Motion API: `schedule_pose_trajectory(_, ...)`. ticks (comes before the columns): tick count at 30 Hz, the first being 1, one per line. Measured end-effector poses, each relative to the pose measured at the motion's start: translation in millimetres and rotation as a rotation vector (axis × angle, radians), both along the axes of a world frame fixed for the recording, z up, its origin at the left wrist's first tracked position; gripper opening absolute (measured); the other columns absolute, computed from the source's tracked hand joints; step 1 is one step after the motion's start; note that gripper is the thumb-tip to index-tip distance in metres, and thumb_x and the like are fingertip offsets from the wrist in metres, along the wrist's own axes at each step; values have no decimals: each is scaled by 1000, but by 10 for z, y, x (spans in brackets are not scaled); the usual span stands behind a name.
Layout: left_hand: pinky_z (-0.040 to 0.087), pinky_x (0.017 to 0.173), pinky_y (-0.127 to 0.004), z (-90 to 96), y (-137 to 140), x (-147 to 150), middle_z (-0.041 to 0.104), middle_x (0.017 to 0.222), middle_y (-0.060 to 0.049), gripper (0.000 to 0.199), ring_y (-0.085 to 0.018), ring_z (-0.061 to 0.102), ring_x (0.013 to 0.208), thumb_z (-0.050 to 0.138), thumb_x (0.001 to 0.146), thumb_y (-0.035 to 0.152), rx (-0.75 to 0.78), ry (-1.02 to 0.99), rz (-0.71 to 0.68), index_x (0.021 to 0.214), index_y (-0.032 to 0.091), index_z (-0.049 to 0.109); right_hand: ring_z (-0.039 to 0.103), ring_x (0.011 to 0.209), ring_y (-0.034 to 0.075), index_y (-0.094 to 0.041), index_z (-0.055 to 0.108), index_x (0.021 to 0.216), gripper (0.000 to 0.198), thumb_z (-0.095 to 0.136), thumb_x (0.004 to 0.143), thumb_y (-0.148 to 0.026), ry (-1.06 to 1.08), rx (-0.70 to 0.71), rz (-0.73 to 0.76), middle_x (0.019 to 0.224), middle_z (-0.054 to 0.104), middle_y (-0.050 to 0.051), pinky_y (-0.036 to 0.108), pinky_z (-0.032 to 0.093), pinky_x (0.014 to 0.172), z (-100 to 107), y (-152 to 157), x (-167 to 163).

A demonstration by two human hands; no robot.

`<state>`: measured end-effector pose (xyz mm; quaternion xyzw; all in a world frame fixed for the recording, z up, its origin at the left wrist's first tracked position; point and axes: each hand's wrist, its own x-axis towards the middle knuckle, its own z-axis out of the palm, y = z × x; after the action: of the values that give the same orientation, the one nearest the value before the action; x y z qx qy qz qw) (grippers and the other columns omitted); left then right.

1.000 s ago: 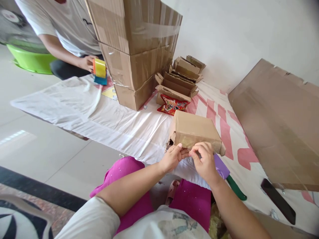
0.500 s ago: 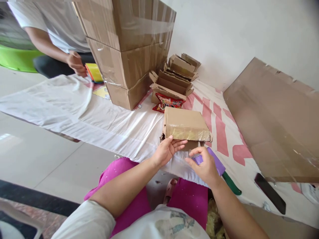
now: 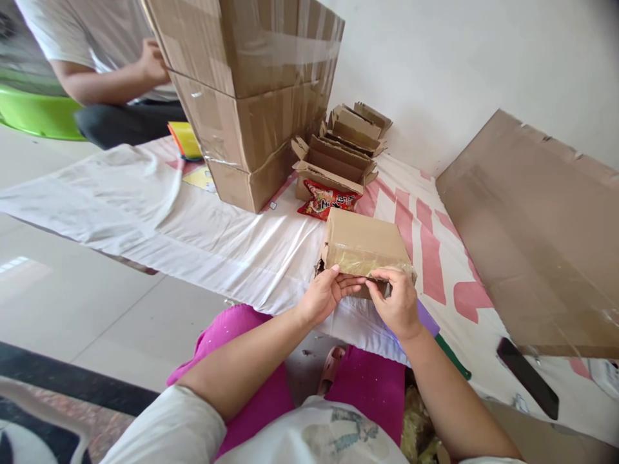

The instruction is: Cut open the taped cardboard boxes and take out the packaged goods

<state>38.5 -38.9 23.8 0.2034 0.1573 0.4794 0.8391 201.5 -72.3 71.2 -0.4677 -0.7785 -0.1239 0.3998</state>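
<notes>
Small cardboard box [image 3: 365, 233] on the cloth-covered counter [image 3: 232, 248], near its front edge, directly before the seated person. Broad face up; a band of shiny yellowish tape [image 3: 355, 263] along the near side; left end ragged, with a dark opening at the corner.

Left hand [image 3: 329, 296]: palm turned up, fingers extended and loosely spread, thumb tip up against the box's near lower edge. Nothing seen gripped in it.

Right hand [image 3: 395, 301]: at the same edge, fingers curled, thumb and forefinger tips close together beside the left fingertips. Whether something thin is pinched there, I cannot tell; the tips are small and partly covered.

Just beside the right wrist, a flat purple piece [image 3: 427, 317] with a green handle [image 3: 453, 358]. Farther right, a dark phone [image 3: 528, 378] lying flat; behind it a large cardboard sheet [image 3: 536, 238] leaning at a slant.

Beyond the small box: red printed packet [image 3: 326, 200] against an open carton [image 3: 333, 164], more open cartons behind. To the left, tall taped carton stack [image 3: 271, 122]. At its far side, a yellow-and-orange tape dispenser [image 3: 188, 140] and a co-worker's raised hand [image 3: 153, 63], partly hidden by the stack.
</notes>
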Motion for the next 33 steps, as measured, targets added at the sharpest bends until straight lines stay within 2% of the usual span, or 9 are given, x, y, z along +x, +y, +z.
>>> schedule_pose_trajectory(8,55,84,-37,-20,-13,-4,74,100,-21,37,-30,71,98,59,88,38,28,19,4,97,4,70,66,85,20,-22,51,102,25,58,84,-5,-235,96,35,85,67,5,34,57,73,43,82,-39)
schedule_pose_trajectory(15,55,83,-33,-24,-21,4,74,101,-21,38,-28,71,98,64,85,40,52,28,27,96,4,72,64,78,19,-23,46,94,24,55,83,-3,-206,74,32,79,66,3,30,53,67,19,126,-41)
schedule_pose_trajectory(19,54,83,-33,-6,-25,0,73,101,-21,39,-29,70,99,65,84,41,52,40,34,96,4,72,66,75,17,-23,48,98,20,56,86,-9,-166,104,0,81,68,3,29,54,65,6,129,-29)
schedule_pose_trajectory(25,53,84,-33,12,-30,-10,73,103,-21,42,-29,70,100,65,84,43,58,46,41,98,4,71,69,86,19,-22,51,106,22,57,88,-11,-208,45,32,90,70,6,31,57,73,65,93,5)
schedule_pose_trajectory(30,53,86,-35,25,-52,-13,73,101,-21,39,-29,70,100,64,86,41,57,60,43,96,4,71,67,84,20,-23,53,96,14,50,90,-10,-372,22,21,84,69,5,33,55,72,39,116,32)
schedule_pose_trajectory(33,52,86,-37,27,-63,-10,73,101,-22,39,-30,70,100,63,86,41,57,72,37,96,4,71,65,77,19,-23,51,87,15,46,90,-8,-446,7,16,77,66,3,32,53,68,23,178,56)
